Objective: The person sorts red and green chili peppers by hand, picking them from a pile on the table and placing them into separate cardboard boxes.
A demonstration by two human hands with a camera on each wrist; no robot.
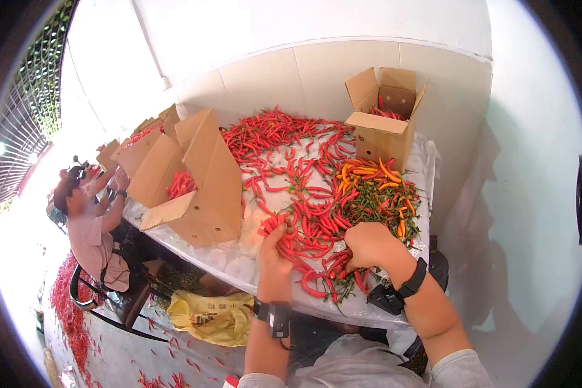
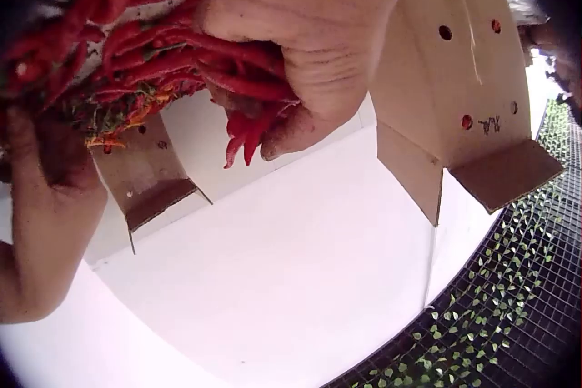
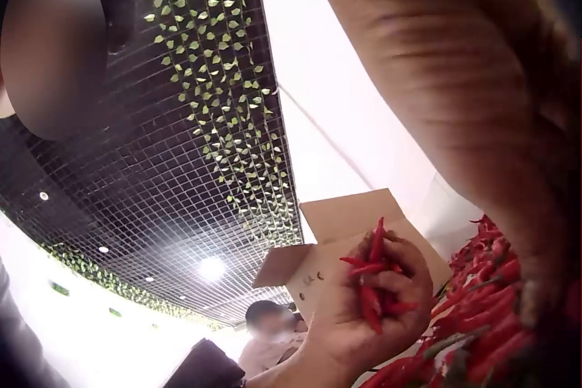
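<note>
My left hand (image 1: 275, 252) holds a bunch of red chili peppers (image 3: 375, 288), its fingers curled round them; their tips stick out past the thumb in the left wrist view. My right hand (image 1: 370, 246) is bent down over the loose red chilies (image 1: 317, 216) at the near right of the table. In the right wrist view its fingertips are right at the chilies, and whether they pinch one I cannot tell. Just beyond this hand lies a heap of green and orange chilies (image 1: 375, 200) with stems.
A cardboard box (image 1: 213, 187) with red chilies stands open at the left, another box (image 1: 381, 139) at the back right. More red chilies (image 1: 271, 132) are heaped along the wall. A person (image 1: 97, 233) sits at the left. A yellow sack (image 1: 210, 317) lies below the table edge (image 1: 233, 278).
</note>
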